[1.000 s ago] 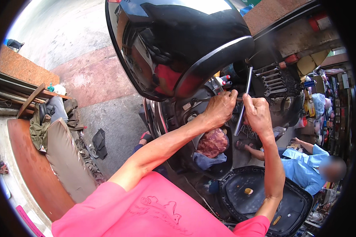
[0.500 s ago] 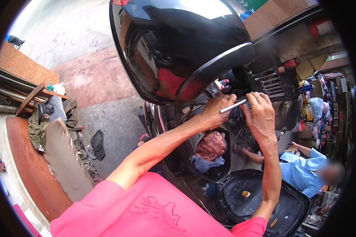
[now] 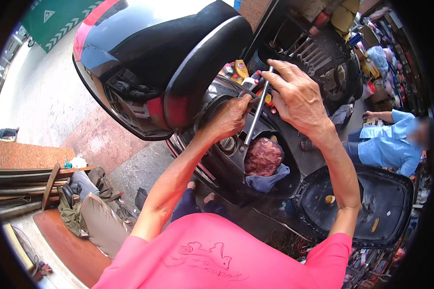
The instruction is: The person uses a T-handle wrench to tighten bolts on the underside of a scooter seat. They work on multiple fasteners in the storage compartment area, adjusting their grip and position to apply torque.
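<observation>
**Rod turned steeper, both hands closer on it**

Since the earlier frames the long metal rod (image 3: 257, 111) has swung: one second ago it stood nearly upright, half a second ago it lay almost level between the hands, and now it slants down from upper right to lower left. Both hands also appear nearer and larger, so the head has probably come closer to the work.

The right hand (image 3: 299, 98) is closed around the upper end of the rod, fingers wrapped narrow on it. The left hand (image 3: 230, 117) pinches the middle of the rod between thumb and fingers. The lower tip points into the open storage compartment (image 3: 226, 168) of the scooter, just above a camouflage cap (image 3: 263, 155) that lies on a blue cloth (image 3: 267, 182). Whether the tip touches anything, I cannot tell.

The black scooter body (image 3: 154, 58) fills the upper left. The raised seat (image 3: 366, 207) lies open at lower right. A person in blue clothes (image 3: 388, 144) sits well apart at the right.

My judgement: the rod is being aimed, not yet seated.
</observation>
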Demonstrator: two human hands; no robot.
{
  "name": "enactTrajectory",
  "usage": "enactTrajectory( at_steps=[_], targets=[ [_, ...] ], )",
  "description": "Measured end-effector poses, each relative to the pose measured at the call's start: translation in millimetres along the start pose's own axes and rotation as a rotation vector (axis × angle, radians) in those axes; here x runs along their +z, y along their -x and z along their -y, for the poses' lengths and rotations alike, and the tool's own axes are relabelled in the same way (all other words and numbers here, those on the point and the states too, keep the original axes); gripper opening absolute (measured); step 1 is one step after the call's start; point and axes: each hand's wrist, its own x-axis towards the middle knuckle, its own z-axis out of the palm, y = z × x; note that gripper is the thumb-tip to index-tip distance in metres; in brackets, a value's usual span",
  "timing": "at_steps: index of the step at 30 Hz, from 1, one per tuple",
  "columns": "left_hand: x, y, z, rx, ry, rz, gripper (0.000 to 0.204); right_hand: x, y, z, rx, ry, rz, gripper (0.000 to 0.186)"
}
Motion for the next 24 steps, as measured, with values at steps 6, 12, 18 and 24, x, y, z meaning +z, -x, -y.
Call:
enactTrajectory(
  at_steps=[6,12,18,24],
  targets=[
    [-5.2,-8.3,-9.5,-0.065,0.100,0.028,0.017,3.2,7.4,-7.8,0.211,-0.254,0.353,0.026],
    [-5.3,-9.5,-9.4,-0.067,-0.051,0.163,0.018,-5.7,12.5,13.5,0.766,-0.902,0.641,0.050],
    [-7.9,-6.8,-11.8,0.064,-0.075,0.090,0.020,9.9,21.7,6.7,-0.113,0.023,0.053,0.030],
    [-8.1,-1.7,8.9,-0.057,0.161,0.079,0.019,8.8,2.2,16.8,-0.231,0.065,0.264,0.019]
  ],
)
